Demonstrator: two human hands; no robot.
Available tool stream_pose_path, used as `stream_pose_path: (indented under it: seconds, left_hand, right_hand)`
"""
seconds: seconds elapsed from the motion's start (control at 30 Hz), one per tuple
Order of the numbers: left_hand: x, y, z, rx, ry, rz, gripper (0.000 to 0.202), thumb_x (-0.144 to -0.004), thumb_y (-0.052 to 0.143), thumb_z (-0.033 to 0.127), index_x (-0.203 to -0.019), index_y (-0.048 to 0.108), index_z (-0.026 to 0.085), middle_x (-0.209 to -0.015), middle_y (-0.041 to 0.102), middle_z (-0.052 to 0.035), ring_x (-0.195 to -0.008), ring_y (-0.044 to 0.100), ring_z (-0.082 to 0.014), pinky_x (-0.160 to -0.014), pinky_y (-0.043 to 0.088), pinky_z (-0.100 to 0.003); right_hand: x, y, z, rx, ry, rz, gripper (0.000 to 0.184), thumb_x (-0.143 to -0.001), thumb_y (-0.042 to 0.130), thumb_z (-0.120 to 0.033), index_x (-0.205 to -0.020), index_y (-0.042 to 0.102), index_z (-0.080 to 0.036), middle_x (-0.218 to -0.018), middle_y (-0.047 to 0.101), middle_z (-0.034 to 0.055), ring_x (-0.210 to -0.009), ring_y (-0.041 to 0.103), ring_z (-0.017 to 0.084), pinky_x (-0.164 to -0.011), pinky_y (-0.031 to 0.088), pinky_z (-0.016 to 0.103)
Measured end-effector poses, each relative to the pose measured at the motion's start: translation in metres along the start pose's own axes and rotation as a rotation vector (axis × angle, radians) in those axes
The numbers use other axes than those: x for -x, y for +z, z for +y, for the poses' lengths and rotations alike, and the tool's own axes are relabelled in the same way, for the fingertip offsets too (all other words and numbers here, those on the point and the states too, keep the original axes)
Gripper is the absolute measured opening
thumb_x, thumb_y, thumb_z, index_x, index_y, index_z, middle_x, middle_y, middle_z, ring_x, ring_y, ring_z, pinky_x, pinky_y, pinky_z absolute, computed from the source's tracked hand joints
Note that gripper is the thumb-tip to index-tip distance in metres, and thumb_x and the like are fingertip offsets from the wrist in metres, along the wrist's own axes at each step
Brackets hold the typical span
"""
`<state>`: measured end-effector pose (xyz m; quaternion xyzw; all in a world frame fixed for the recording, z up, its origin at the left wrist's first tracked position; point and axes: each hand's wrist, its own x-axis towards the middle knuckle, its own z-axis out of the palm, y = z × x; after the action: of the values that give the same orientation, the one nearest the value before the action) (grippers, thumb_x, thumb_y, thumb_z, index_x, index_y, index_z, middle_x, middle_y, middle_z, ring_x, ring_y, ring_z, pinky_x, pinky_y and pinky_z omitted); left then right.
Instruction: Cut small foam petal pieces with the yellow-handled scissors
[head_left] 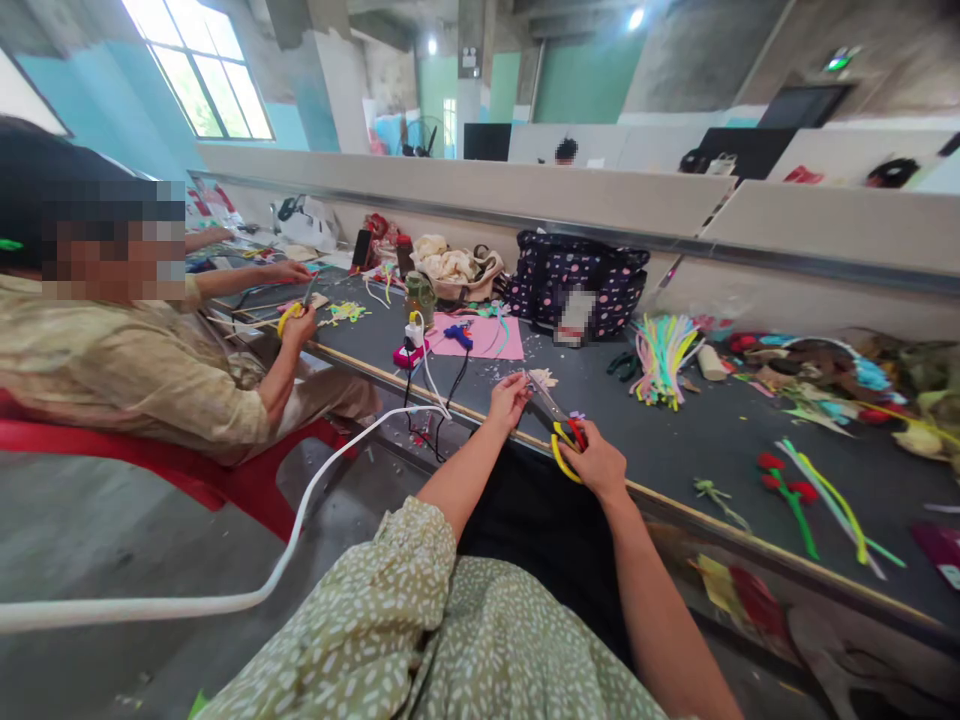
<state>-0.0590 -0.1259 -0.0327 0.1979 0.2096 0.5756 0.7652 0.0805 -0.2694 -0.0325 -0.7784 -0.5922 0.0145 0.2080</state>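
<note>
My right hand (600, 462) is closed around the handles of a pair of scissors (562, 452) with yellow and red grips. The blades point up and left over the table's front edge. At their tips, my left hand (510, 400) is closed with fingertips pinched together; whatever they hold is too small to make out. A small pale heap of bits (544, 378) lies just behind the blades. Farther right on the dark table (600, 385) stands a bundle of pastel fuzzy stems (664, 360).
A blue glue gun (459, 335) lies on a pink sheet (495, 338), near a pink power strip (409, 352) with cords. Behind is a dotted bag (577, 280). Red fuzzy flowers (787, 485) lie at right. A co-worker (150, 340) sits at left, also holding scissors.
</note>
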Motion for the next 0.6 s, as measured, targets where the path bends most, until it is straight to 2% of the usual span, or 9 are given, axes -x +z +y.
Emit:
stream_pose_path:
  seconds: [0.23, 0.6]
  left_hand:
    - [-0.0038, -0.0031, -0.0031, 0.030, 0.013, -0.038, 0.021, -0.060, 0.072, 0.008, -0.080, 0.065, 0.011, -0.060, 0.057, 0.0026, -0.047, 0.044, -0.0023, -0.060, 0.042, -0.022]
    - [-0.0024, -0.0001, -0.0017, 0.008, 0.025, -0.002, 0.022, -0.059, 0.068, 0.005, -0.079, 0.065, 0.011, -0.058, 0.055, 0.0026, -0.049, 0.044, -0.0039, -0.062, 0.041, -0.023]
  right_hand:
    - [0.0028, -0.0019, 0.0019, -0.046, -0.062, 0.017, 0.050, -0.074, 0.053, -0.055, -0.115, 0.053, -0.027, -0.090, 0.068, 0.0011, -0.085, 0.063, 0.022, -0.069, 0.043, 0.030]
    - [0.0031, 0.0022, 0.0003, 0.011, -0.072, 0.051, 0.051, -0.074, 0.053, -0.057, -0.115, 0.053, -0.027, -0.091, 0.068, 0.0014, -0.085, 0.063, 0.022, -0.069, 0.043, 0.031]
